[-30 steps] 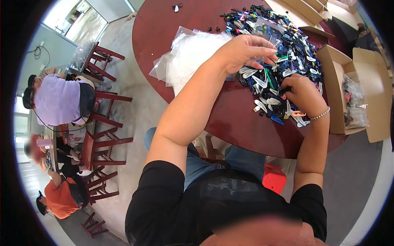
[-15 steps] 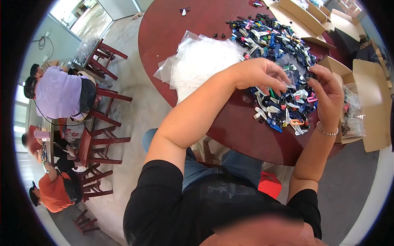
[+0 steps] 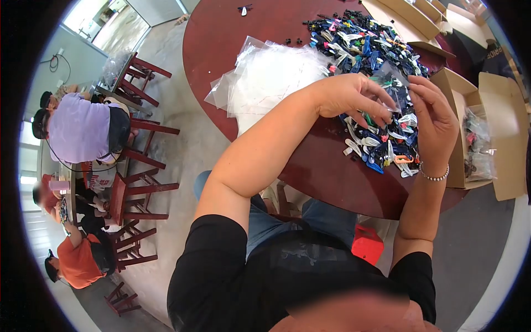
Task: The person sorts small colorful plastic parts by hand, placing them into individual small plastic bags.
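Note:
A small clear plastic bag (image 3: pixel 394 74) stretches between my hands over a heap of hair clips (image 3: pixel 354 41). My right hand (image 3: pixel 437 119), with a beaded bracelet at the wrist, pinches the bag's right edge between thumb and fingertips. Curled fingers of my left hand (image 3: pixel 351 99) meet the bag's lower left side, and the exact grip there is partly hidden. Snap clips in navy, white, black and a few bright colours lie beneath both hands. Left of the heap, clear flat bags (image 3: pixel 271 77) are spread in a loose stack.
The round dark red table (image 3: pixel 215 33) carries the heap. An open cardboard box (image 3: pixel 502 138) with filled bags stands at right, and more cardboard boxes (image 3: pixel 406 19) at the back. A red object (image 3: pixel 367 244) is below the table. Co-workers (image 3: pixel 83 127) sit at left near wooden stools (image 3: pixel 119 199).
My right hand has risen slightly and its fingertips now meet the bag's edge. My left hand has shifted a little to the right. The whole view has tilted slightly.

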{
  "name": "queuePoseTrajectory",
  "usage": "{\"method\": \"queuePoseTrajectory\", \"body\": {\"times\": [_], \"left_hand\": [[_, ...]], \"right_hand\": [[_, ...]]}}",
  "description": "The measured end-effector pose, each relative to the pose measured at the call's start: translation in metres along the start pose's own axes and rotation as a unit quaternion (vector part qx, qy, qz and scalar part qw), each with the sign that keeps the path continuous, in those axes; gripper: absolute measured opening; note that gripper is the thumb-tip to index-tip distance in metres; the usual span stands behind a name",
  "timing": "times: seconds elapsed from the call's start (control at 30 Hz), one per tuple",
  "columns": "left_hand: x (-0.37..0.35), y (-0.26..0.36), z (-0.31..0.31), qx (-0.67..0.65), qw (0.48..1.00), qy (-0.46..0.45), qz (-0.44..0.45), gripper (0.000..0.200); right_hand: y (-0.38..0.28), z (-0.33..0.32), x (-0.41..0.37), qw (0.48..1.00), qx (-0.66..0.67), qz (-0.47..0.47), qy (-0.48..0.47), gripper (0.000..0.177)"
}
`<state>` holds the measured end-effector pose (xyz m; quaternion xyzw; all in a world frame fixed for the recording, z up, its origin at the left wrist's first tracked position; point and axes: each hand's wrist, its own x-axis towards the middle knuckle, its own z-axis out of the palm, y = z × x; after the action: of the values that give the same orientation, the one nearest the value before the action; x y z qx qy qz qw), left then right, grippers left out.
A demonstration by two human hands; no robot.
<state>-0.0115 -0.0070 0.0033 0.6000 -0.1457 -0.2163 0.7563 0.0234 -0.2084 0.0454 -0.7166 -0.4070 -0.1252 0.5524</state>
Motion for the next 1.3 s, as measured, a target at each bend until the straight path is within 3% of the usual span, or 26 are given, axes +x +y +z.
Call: {"method": "queuePoseTrajectory", "body": {"times": [0.17,0.3,0.37,0.4,0.5,0.6,0.97,1.07,1.13,1.2,1.27,1.3], "left_hand": [[-0.002,0.002,-0.001,-0.032,0.999,0.008,0.002,0.036],[-0.001,-0.001,0.001,0.039,0.999,-0.004,-0.002,0.036],[0.0,-0.001,0.001,0.062,0.998,-0.014,-0.004,0.037],[0.0,-0.001,0.0,0.049,0.999,-0.015,-0.001,0.037],[-0.002,0.003,0.0,0.001,1.0,-0.003,0.009,0.038],[-0.005,0.005,-0.004,-0.04,0.999,0.012,0.025,0.044],[-0.002,0.002,-0.008,-0.107,0.993,0.002,0.041,0.054],[-0.001,0.003,-0.01,-0.099,0.994,0.019,0.031,0.054],[0.0,0.003,-0.01,-0.094,0.995,0.028,0.029,0.054],[-0.002,0.004,-0.01,-0.113,0.991,0.074,0.021,0.047],[-0.003,0.005,-0.011,-0.093,0.993,0.077,0.018,0.047],[-0.003,0.006,-0.011,-0.073,0.994,0.079,0.016,0.048]], "right_hand": [[0.003,0.002,-0.001,0.998,0.019,-0.007,0.052,0.015],[0.002,0.002,0.0,0.998,0.042,-0.041,0.039,0.014],[0.0,-0.001,0.002,0.988,-0.114,-0.085,-0.064,0.013],[0.001,-0.001,0.001,0.988,-0.114,-0.083,-0.063,0.013],[0.003,0.001,-0.001,1.0,0.009,-0.02,0.017,0.012],[0.009,-0.001,0.0,0.998,0.04,0.0,0.045,0.013],[0.01,0.006,-0.001,0.996,0.045,0.081,0.014,0.015],[0.013,-0.005,-0.001,0.991,-0.007,0.13,-0.023,0.012],[0.01,-0.017,0.001,0.961,-0.127,0.185,-0.163,0.009],[0.014,-0.022,0.001,0.96,-0.104,0.182,-0.186,0.01],[0.014,-0.028,0.002,0.903,-0.257,0.147,-0.312,0.015],[0.018,-0.027,-0.001,0.888,-0.294,0.142,-0.323,0.02]]}}
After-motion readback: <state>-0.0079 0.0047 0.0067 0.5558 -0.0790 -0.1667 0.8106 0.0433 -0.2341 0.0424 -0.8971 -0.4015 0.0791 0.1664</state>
